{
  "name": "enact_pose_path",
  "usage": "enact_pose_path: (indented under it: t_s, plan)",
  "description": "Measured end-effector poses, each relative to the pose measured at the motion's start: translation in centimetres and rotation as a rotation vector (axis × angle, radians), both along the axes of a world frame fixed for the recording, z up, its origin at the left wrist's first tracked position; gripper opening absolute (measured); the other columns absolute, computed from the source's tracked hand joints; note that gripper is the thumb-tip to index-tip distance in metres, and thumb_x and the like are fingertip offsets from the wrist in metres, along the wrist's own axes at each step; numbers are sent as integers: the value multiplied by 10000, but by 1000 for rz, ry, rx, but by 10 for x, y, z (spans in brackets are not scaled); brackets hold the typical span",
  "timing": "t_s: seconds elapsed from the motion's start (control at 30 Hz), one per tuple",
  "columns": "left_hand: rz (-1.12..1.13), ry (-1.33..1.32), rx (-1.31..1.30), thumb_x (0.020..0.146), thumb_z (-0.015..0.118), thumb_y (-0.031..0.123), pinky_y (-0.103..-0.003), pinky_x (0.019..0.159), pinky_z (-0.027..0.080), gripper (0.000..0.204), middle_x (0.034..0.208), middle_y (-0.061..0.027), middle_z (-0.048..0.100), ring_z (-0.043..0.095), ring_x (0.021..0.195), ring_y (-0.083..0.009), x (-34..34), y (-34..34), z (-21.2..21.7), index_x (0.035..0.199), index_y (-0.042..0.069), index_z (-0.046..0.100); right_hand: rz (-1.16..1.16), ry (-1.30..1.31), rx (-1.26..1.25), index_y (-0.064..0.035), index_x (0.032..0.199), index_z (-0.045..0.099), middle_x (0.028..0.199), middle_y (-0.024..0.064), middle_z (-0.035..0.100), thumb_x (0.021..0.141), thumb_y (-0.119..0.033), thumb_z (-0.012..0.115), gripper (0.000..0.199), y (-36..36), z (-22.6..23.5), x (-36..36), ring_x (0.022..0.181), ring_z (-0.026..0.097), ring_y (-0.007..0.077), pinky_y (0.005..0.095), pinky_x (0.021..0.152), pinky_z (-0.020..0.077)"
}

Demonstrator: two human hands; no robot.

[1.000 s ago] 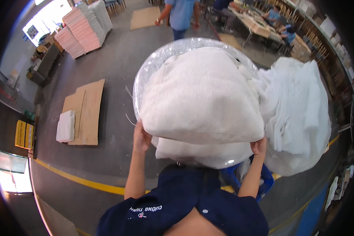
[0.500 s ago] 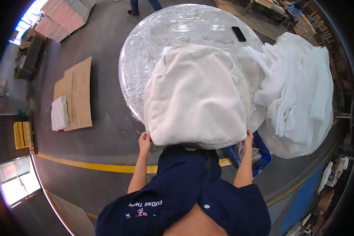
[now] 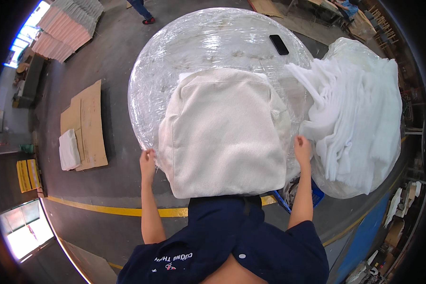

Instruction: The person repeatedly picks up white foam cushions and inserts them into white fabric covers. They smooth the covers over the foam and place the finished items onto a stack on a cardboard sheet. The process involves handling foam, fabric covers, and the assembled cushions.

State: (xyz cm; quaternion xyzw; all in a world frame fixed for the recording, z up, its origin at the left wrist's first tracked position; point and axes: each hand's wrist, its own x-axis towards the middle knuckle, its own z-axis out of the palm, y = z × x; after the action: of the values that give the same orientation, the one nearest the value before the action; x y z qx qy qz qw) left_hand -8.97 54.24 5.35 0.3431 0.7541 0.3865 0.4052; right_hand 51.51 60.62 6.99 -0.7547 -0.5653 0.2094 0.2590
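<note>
A cream fabric cushion cover [image 3: 227, 137], filled out into a rounded square, lies in front of me with its near edge against my body. White padding [image 3: 187, 75] peeks out behind its far edge. Beneath it is a round table [image 3: 151, 94] wrapped in clear plastic film. My left hand [image 3: 147, 156], fingers curled closed, is beside the table's left rim, apart from the cover; whether it holds something small is hidden. To the right of the cover, my right hand [image 3: 302, 144] is raised with its fingers curled in and nothing visible in them.
A black phone [image 3: 279, 45] lies on the table's far right. White wadding sheets [image 3: 350, 118] are heaped in plastic at the right. A blue crate [image 3: 317, 193] stands below the table edge. Cardboard sheets [image 3: 87, 125] lie on the left floor. A person's leg [image 3: 141, 9] shows at the back.
Both hands have let go of the cover's near corners and moved outward and away from me. The cover now sits nearer my body. The person at the back has stepped left.
</note>
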Motion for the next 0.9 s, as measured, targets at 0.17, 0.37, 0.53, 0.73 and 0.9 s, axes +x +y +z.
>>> enact_pose_path:
  t_s: [0.17,0.37,0.53,0.73,0.9]
  plan:
    - [-96,242,214,971,553,298,-347,871,485,375,1101,-167,658,632,994,-242,45,150,13,1175,-15,584,65,119,257,1,1010,643,962,164,681,929,-259,601,276,149,18,-53,891,656,285,365,780,489]
    - [-274,214,3,909,654,324,-317,708,511,398,947,-114,683,648,824,-194,71,246,18,1137,0,613,67,178,-91,-16,1042,629,808,73,645,898,-309,664,328,241,-1,-82,727,595,167,316,674,459]
    - [-522,-29,-51,879,714,296,-253,690,474,344,818,-25,654,591,777,-105,86,231,90,1021,-14,669,318,449,-261,-2,1037,641,720,-34,549,871,-222,711,285,207,31,-74,678,472,45,229,594,360]
    - [-582,-239,166,933,642,253,-207,601,399,233,765,45,573,483,695,-52,46,225,82,949,24,685,242,488,-36,18,955,673,755,-24,566,922,-173,656,194,205,52,-53,716,476,66,243,666,403]
    - [-294,124,328,923,638,225,-248,531,401,251,645,-3,594,502,613,-58,80,305,23,844,-12,650,98,387,58,43,1002,674,852,30,665,944,-204,638,256,282,-7,-78,820,557,105,243,770,445]
